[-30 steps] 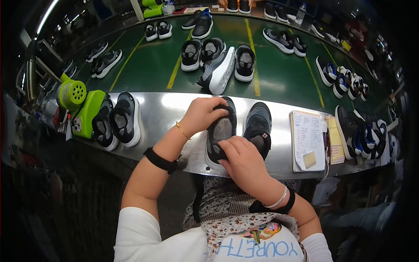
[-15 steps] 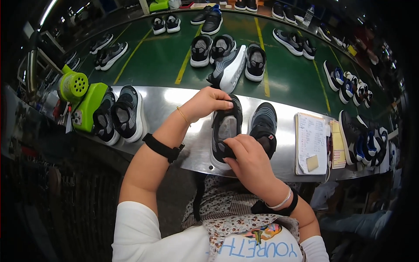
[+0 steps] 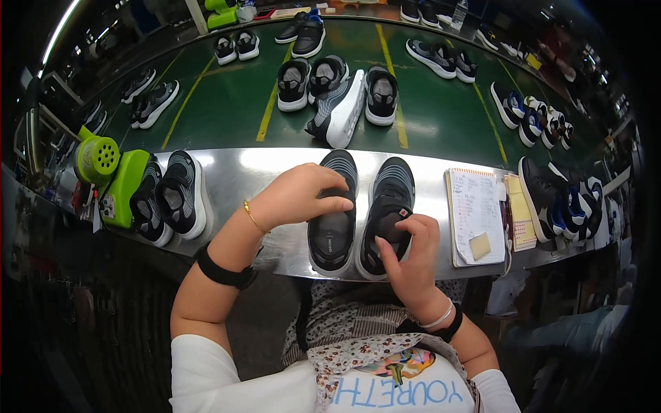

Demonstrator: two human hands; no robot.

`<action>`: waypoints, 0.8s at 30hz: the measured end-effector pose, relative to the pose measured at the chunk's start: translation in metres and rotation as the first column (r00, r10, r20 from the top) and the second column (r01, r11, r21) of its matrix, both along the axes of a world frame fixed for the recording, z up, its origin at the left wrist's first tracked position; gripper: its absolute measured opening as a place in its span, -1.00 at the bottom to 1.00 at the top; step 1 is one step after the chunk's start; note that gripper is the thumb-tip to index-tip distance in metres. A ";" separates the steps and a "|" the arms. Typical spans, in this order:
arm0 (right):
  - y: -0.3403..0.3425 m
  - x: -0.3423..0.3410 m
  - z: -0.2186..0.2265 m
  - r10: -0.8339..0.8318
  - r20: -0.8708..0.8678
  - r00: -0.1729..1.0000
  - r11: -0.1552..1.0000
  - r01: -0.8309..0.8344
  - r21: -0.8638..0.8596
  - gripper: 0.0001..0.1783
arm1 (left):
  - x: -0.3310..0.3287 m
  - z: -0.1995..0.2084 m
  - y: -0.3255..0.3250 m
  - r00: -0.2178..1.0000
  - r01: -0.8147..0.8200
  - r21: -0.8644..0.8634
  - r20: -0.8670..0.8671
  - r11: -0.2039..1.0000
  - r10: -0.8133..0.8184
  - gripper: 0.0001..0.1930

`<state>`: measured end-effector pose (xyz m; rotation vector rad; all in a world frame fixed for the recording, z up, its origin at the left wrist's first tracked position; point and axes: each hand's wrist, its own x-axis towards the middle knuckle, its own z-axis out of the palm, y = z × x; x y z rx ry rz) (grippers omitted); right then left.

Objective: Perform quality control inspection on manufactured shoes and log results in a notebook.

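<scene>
Two black-and-grey sneakers with white soles stand side by side on the metal table edge before me, toes pointing away. My left hand (image 3: 303, 196) curls over the tongue area of the left sneaker (image 3: 330, 251), thumb and fingers on its upper; its dark insole shows in the opening. At the opening of the right sneaker (image 3: 392, 180), my right hand (image 3: 415, 258) has thumb and index finger apart, the thumb tip over the collar and the index near the strap. The other fingers of that hand are curled and partly hidden.
A matching pair of sneakers (image 3: 182, 196) stands at left beside a green machine (image 3: 127, 189). At right lie a spiral notebook (image 3: 475, 213), yellow papers (image 3: 521, 206) and more shoes (image 3: 540, 199). Several sneakers (image 3: 337, 110) sit on the green belt (image 3: 227, 103) beyond.
My right hand has left the left sneaker's heel and come to the right sneaker's opening. My left hand has shifted from the left sneaker's front down toward its tongue. The whole view has shifted slightly.
</scene>
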<state>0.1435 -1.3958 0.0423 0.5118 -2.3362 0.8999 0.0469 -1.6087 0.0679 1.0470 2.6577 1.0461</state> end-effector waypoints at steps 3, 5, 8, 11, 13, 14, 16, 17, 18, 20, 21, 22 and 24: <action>0.011 -0.010 -0.004 -0.117 0.027 0.993 0.992 0.118 -0.040 -0.55 | 0.010 0.002 0.025 0.962 0.011 -0.037 -0.273 0.999 -0.021 -0.57; 0.016 -0.017 -0.005 -0.130 0.027 0.991 0.991 0.131 -0.026 -0.54 | 0.014 -0.001 0.045 0.928 0.090 0.037 -0.365 0.995 -0.071 -0.55; 0.020 -0.028 -0.010 0.031 0.201 0.979 0.994 -0.008 -0.113 -0.51 | 0.006 -0.010 0.062 0.945 0.131 -0.027 -0.300 0.991 -0.134 -0.50; 0.025 -0.036 -0.006 0.100 0.196 0.976 0.993 -0.085 -0.082 -0.52 | -0.003 -0.006 0.065 0.959 0.150 -0.107 -0.227 0.983 -0.171 -0.50; 0.028 -0.045 -0.003 0.096 0.165 0.982 0.994 -0.084 -0.075 -0.54 | -0.011 0.001 0.067 0.990 0.101 -0.164 -0.081 0.981 -0.115 -0.56; 0.026 -0.049 -0.001 0.121 0.206 0.971 0.986 -0.093 -0.141 -0.55 | -0.019 0.000 0.062 0.979 0.141 -0.043 -0.141 0.989 -0.145 -0.59; 0.023 -0.056 0.006 0.124 0.235 0.964 0.979 -0.080 -0.187 -0.59 | -0.035 0.002 0.055 0.977 0.197 0.026 -0.092 0.980 -0.193 -0.62; 0.022 -0.061 0.011 0.122 0.235 0.964 0.979 -0.078 -0.188 -0.59 | -0.040 0.004 0.053 0.979 0.200 0.043 -0.044 0.979 -0.198 -0.63; 0.021 -0.066 0.015 0.136 0.297 0.945 0.967 -0.062 -0.246 -0.61 | -0.047 0.004 0.052 0.977 0.215 0.065 -0.020 0.974 -0.215 -0.66; 0.021 -0.074 0.017 0.163 0.370 0.914 0.950 -0.044 -0.310 -0.66 | -0.055 0.004 0.050 0.973 0.222 0.093 0.038 0.971 -0.227 -0.67; 0.021 -0.076 0.018 0.161 0.371 0.915 0.949 -0.041 -0.311 -0.66 | -0.057 0.004 0.050 0.967 0.224 0.122 0.095 0.967 -0.236 -0.69; 0.021 -0.077 0.018 0.176 0.417 0.892 0.942 -0.029 -0.335 -0.67 | -0.057 0.005 0.048 0.963 0.211 0.135 0.141 0.968 -0.230 -0.71; 0.019 -0.080 0.017 0.192 0.462 0.866 0.933 -0.016 -0.359 -0.68 | -0.059 -0.001 0.047 0.962 0.192 0.153 0.168 0.969 -0.217 -0.71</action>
